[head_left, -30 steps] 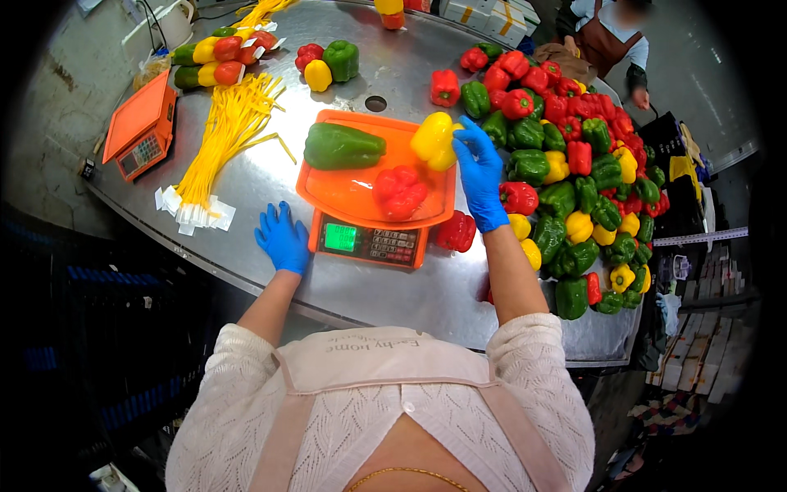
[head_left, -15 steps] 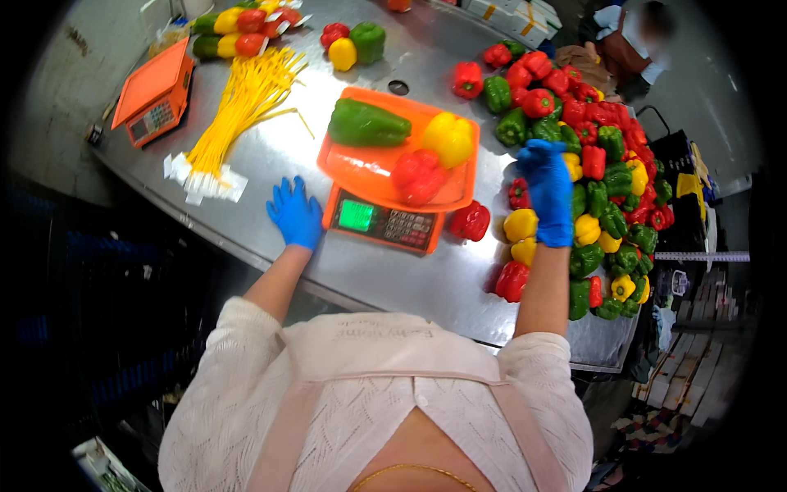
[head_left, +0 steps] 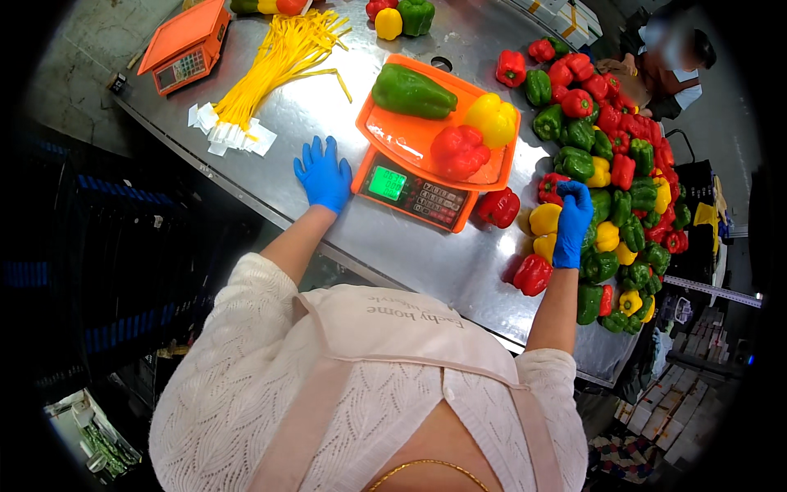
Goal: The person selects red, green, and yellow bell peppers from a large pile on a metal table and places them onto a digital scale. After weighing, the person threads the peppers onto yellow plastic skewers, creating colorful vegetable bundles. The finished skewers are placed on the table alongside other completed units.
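Stainless steel runs the whole length of the table (head_left: 426, 271) in front of me, with a heap of red, green and yellow bell peppers (head_left: 623, 172) piled along its right side. Between my arms sits the orange weighing scale (head_left: 426, 176), its tray carrying one long green pepper (head_left: 414, 92), one yellow pepper (head_left: 493, 119) and one red pepper (head_left: 459, 152), the green display lit.

My left hand (head_left: 325, 174), in a blue glove, lies flat on the steel with fingers spread, just beside the scale's front left corner and holding nothing. My right hand (head_left: 571, 223), gloved too, reaches into the near edge of the heap, fingers curled down over the peppers there beside a yellow one (head_left: 544, 219); whether it has closed on one I cannot tell.

I judge I am mid-weighing, picking out another pepper. Next calls for a firm grip on one fruit without tumbling its neighbours.

Further off lie yellow ties (head_left: 275, 61) and a second orange scale (head_left: 185, 45).
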`<state>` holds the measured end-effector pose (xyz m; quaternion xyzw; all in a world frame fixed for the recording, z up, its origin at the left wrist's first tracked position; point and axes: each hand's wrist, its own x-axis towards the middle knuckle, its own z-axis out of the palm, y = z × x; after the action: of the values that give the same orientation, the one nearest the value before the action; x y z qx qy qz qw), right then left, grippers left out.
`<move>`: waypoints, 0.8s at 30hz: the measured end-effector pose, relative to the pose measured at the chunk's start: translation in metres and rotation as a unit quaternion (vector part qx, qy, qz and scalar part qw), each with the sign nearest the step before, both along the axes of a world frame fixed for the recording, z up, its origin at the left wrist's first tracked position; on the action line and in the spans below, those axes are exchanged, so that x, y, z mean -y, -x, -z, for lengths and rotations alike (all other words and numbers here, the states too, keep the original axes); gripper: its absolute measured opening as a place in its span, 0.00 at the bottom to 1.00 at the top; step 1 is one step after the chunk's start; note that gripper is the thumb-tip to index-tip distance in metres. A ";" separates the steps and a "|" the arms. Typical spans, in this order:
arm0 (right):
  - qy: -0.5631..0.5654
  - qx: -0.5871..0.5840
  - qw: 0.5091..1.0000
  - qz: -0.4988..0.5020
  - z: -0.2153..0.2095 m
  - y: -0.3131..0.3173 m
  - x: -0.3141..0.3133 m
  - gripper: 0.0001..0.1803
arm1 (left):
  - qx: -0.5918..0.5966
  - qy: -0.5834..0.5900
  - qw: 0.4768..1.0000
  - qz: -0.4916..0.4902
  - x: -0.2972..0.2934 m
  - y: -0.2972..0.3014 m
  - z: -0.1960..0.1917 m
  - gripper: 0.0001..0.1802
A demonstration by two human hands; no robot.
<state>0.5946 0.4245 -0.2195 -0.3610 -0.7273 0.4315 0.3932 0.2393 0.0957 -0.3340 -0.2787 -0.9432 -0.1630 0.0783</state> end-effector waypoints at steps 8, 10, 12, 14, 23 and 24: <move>0.086 -0.065 0.994 0.024 -0.010 0.032 0.022 0.15 | -0.002 0.011 1.000 -0.007 -0.002 0.000 0.001 0.31; 0.117 -0.031 0.992 0.031 -0.002 0.032 0.013 0.20 | 0.009 0.009 1.000 -0.002 -0.003 -0.002 -0.005 0.31; -0.010 -0.019 1.000 0.007 -0.002 0.046 0.012 0.23 | 0.008 0.009 1.000 -0.004 -0.002 -0.002 -0.006 0.31; -0.031 -0.006 0.999 -0.025 -0.007 0.059 0.019 0.27 | 0.013 0.012 1.000 -0.003 -0.002 -0.002 -0.007 0.31; 0.032 -0.050 0.990 -0.129 -0.065 0.131 0.046 0.13 | 0.031 0.023 0.999 0.002 -0.002 -0.004 -0.017 0.31; 0.040 -0.049 0.989 -0.132 -0.066 0.139 0.044 0.13 | 0.031 0.017 0.999 0.002 -0.002 -0.004 -0.016 0.31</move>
<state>0.4558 0.3803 -0.1540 -0.2561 -0.7305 0.5254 0.3531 0.2437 0.0976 -0.3176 -0.2766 -0.9473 -0.1553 0.0436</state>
